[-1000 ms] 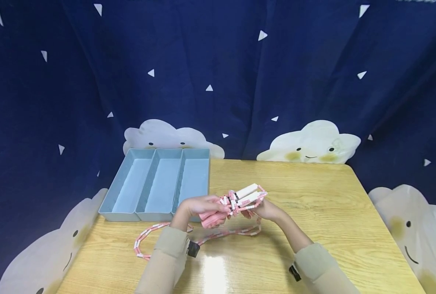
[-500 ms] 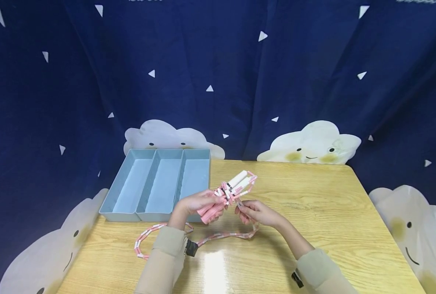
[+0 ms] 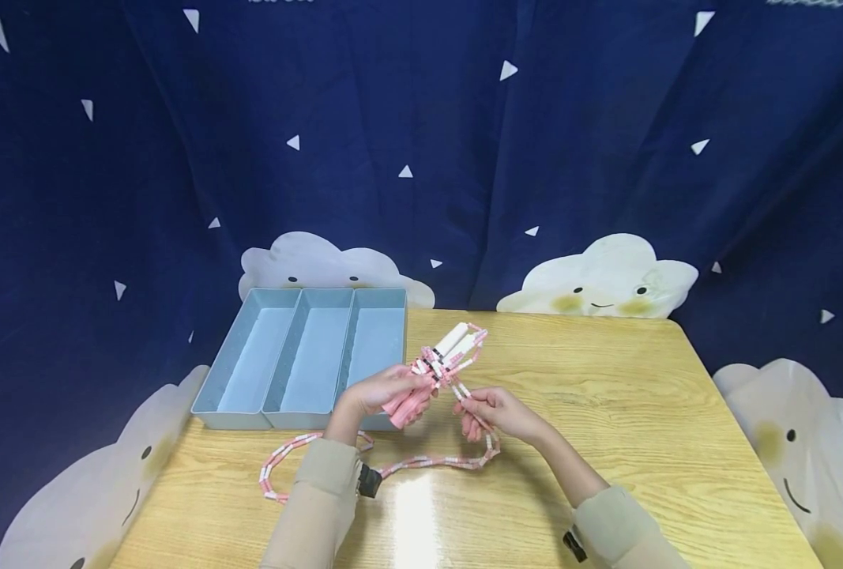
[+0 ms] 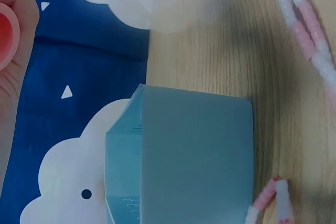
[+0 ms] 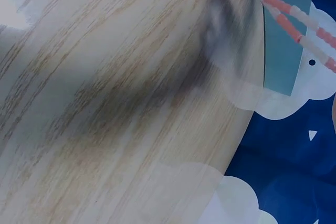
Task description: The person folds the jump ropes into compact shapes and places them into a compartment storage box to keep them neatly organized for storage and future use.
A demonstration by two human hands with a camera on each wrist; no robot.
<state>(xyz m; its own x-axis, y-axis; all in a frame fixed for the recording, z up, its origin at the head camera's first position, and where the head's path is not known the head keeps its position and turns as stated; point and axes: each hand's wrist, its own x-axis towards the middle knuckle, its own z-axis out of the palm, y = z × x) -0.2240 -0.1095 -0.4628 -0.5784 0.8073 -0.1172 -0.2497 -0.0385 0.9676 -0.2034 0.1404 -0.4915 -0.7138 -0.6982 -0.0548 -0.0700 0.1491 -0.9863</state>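
while left hand point(image 3: 385, 390) is gripping handles point(image 3: 407, 407), right hand point(image 3: 495, 412) is pinching cord point(image 3: 435, 461)

the jump rope point(image 3: 441, 363) is trailing from centre frame towards lower left, probably weighing little; its firm-looking handles are likely offering surer hold than its flexing cord.

You are at a curtained-off spot, apparently indoors; whether it belongs to a home or a studio, you cannot tell. Dark blue cloth point(image 3: 421, 87) printed with white triangles point(image 3: 508, 70) and smiling clouds point(image 3: 609, 273) hangs in folds beyond the far edge and to the left and right of your wood-grained desk point(image 3: 641, 411).
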